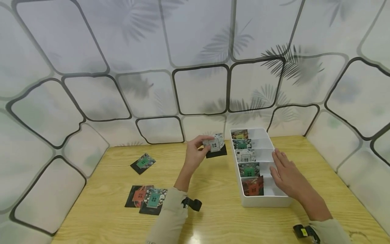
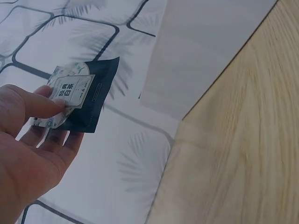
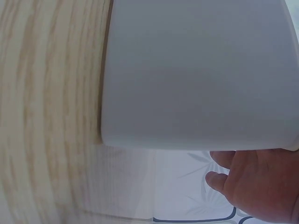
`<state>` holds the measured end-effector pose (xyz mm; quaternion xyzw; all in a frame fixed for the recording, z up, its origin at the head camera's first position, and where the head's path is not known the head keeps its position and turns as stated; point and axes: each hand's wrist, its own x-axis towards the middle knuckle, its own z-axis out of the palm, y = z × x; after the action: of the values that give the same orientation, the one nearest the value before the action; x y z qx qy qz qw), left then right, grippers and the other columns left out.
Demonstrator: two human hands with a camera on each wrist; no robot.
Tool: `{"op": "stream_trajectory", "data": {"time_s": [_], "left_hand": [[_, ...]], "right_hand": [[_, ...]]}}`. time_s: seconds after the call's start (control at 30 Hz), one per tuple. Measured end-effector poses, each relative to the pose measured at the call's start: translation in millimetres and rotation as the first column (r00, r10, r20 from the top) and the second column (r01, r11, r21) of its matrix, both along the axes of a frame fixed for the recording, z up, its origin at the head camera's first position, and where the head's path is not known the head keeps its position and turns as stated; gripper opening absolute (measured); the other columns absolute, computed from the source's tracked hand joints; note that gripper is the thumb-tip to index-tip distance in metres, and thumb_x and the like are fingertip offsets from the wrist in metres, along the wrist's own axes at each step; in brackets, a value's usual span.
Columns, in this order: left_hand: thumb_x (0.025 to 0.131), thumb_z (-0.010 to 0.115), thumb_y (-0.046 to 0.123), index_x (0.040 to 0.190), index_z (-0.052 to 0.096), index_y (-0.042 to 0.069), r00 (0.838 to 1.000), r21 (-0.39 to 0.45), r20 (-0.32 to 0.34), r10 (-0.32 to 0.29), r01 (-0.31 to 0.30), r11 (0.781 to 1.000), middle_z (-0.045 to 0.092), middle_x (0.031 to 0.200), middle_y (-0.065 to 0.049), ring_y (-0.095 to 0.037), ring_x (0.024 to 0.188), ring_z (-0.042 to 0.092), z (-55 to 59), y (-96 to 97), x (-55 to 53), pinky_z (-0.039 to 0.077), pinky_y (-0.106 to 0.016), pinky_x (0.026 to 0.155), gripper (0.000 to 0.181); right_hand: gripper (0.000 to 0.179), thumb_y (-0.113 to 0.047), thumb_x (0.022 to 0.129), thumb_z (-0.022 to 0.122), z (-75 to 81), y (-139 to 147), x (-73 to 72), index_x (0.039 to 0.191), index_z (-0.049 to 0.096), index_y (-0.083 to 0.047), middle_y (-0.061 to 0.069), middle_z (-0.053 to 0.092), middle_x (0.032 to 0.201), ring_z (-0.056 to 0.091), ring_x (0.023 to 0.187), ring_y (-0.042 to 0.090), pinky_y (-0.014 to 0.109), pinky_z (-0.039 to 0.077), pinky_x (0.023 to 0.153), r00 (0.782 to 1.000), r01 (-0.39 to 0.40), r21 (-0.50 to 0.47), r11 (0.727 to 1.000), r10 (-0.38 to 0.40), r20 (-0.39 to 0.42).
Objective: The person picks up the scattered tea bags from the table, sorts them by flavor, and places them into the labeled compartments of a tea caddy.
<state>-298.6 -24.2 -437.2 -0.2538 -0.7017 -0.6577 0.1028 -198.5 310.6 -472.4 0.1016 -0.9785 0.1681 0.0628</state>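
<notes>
My left hand (image 1: 196, 152) pinches a tea sachet (image 1: 215, 145) between thumb and fingers, left of the box's far end. In the left wrist view this sachet (image 2: 88, 105) is dark with a pale patterned face and a light label, the thumb lying over it. My right hand (image 1: 287, 176) rests along the right rim of a white divided box (image 1: 266, 202), fingers straight. Each compartment has a sachet at its left: an orange-red one (image 1: 253, 187) in front, a green-labelled one (image 1: 249, 170) behind it, then a pale one (image 1: 245, 156). Others sit farther back.
On the wooden table (image 1: 213, 189), a green-labelled sachet (image 1: 143, 163) lies at the left. Nearer to me, a red-labelled sachet (image 1: 134, 196) is partly covered by another green-labelled one (image 1: 152, 201). Patterned curtain-like walls (image 1: 201, 89) enclose the table's back and sides.
</notes>
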Motion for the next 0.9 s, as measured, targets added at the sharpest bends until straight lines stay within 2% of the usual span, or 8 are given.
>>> {"op": "stream_trajectory", "data": {"time_s": [0.1, 0.2, 0.33, 0.37, 0.4, 0.5, 0.63, 0.9], "left_hand": [[0.091, 0.063, -0.018, 0.116, 0.072, -0.005, 1.000, 0.010, -0.008, -0.014, 0.014, 1.000, 0.067, 0.122, -0.022, -0.038, 0.109, 0.068, 0.8, 5.8, -2.0, 0.060, -0.042, 0.076, 0.029], [0.090, 0.062, -0.018, 0.116, 0.072, -0.006, 1.000, 0.015, -0.015, -0.027, 0.027, 1.000, 0.067, 0.121, -0.023, -0.038, 0.108, 0.068, 7.1, 12.1, -0.4, 0.060, -0.042, 0.076, 0.029], [0.091, 0.061, -0.019, 0.117, 0.070, -0.010, 0.999, 0.012, -0.025, -0.042, 0.042, 0.999, 0.065, 0.122, -0.026, -0.043, 0.110, 0.067, 12.5, 21.4, -0.4, 0.059, -0.050, 0.076, 0.029], [0.091, 0.062, -0.019, 0.117, 0.070, -0.010, 0.999, 0.010, -0.030, -0.044, 0.044, 0.999, 0.065, 0.122, -0.026, -0.043, 0.110, 0.067, 11.0, 23.7, -2.8, 0.060, -0.047, 0.076, 0.029], [0.091, 0.061, -0.020, 0.117, 0.069, -0.011, 0.998, 0.012, -0.035, -0.049, 0.049, 0.999, 0.065, 0.122, -0.028, -0.045, 0.110, 0.066, 13.5, 25.9, -1.3, 0.059, -0.047, 0.075, 0.029], [0.090, 0.059, -0.023, 0.116, 0.067, -0.015, 0.996, 0.014, -0.059, -0.070, 0.071, 0.997, 0.064, 0.121, -0.032, -0.047, 0.111, 0.065, 24.9, 31.3, 6.2, 0.058, -0.036, 0.074, 0.028], [0.091, 0.059, -0.022, 0.115, 0.066, -0.016, 0.989, 0.020, -0.102, -0.106, 0.109, 0.994, 0.064, 0.120, -0.032, -0.047, 0.114, 0.064, 36.1, 37.0, 15.3, 0.053, -0.026, 0.072, 0.026], [0.091, 0.059, -0.021, 0.114, 0.067, -0.016, 0.987, 0.036, -0.106, -0.124, 0.129, 0.991, 0.064, 0.118, -0.032, -0.047, 0.111, 0.065, 34.8, 51.4, 16.2, 0.053, -0.026, 0.070, 0.025]], "right_hand": [[0.064, -0.029, 0.111, 0.037, 0.0, 0, 0.2, 0.157, 0.021, 0.013, 0.031, 0.015, 0.165, 0.017, 0.150, 0.051, 0.072, 0.021, 0.112, 1.000, 0.001, 0.001, 1.000, -0.001, 0.000], [0.064, -0.029, 0.111, 0.037, 0.9, 0, 0.8, 0.157, 0.021, 0.013, 0.031, 0.015, 0.165, 0.016, 0.150, 0.051, 0.072, 0.021, 0.113, 1.000, 0.001, 0.000, 1.000, -0.001, 0.002], [0.064, -0.028, 0.111, 0.037, 2.6, 0, 1.9, 0.157, 0.021, 0.013, 0.031, 0.015, 0.165, 0.016, 0.151, 0.051, 0.072, 0.021, 0.113, 1.000, 0.001, -0.001, 1.000, -0.001, 0.000], [0.064, -0.028, 0.111, 0.037, 2.9, 0, 2.0, 0.157, 0.021, 0.014, 0.031, 0.015, 0.165, 0.016, 0.150, 0.051, 0.072, 0.021, 0.112, 1.000, 0.000, -0.002, 1.000, 0.000, -0.001], [0.064, -0.027, 0.111, 0.037, 3.1, 0, 2.0, 0.157, 0.021, 0.014, 0.031, 0.015, 0.165, 0.016, 0.150, 0.051, 0.072, 0.021, 0.112, 1.000, 0.000, -0.001, 1.000, 0.000, -0.002], [0.063, -0.027, 0.111, 0.037, 2.9, 1, 2.1, 0.156, 0.021, 0.014, 0.032, 0.015, 0.165, 0.016, 0.150, 0.051, 0.072, 0.021, 0.112, 1.000, -0.001, -0.001, 1.000, 0.001, -0.004], [0.063, -0.027, 0.111, 0.038, 2.3, 1, 1.7, 0.156, 0.021, 0.014, 0.032, 0.016, 0.165, 0.017, 0.150, 0.052, 0.072, 0.021, 0.112, 1.000, -0.003, 0.001, 1.000, 0.003, -0.009], [0.063, -0.027, 0.111, 0.038, 2.2, 1, 0.1, 0.157, 0.021, 0.013, 0.031, 0.016, 0.165, 0.017, 0.150, 0.051, 0.072, 0.022, 0.112, 1.000, -0.008, -0.009, 1.000, 0.008, -0.011]]}}
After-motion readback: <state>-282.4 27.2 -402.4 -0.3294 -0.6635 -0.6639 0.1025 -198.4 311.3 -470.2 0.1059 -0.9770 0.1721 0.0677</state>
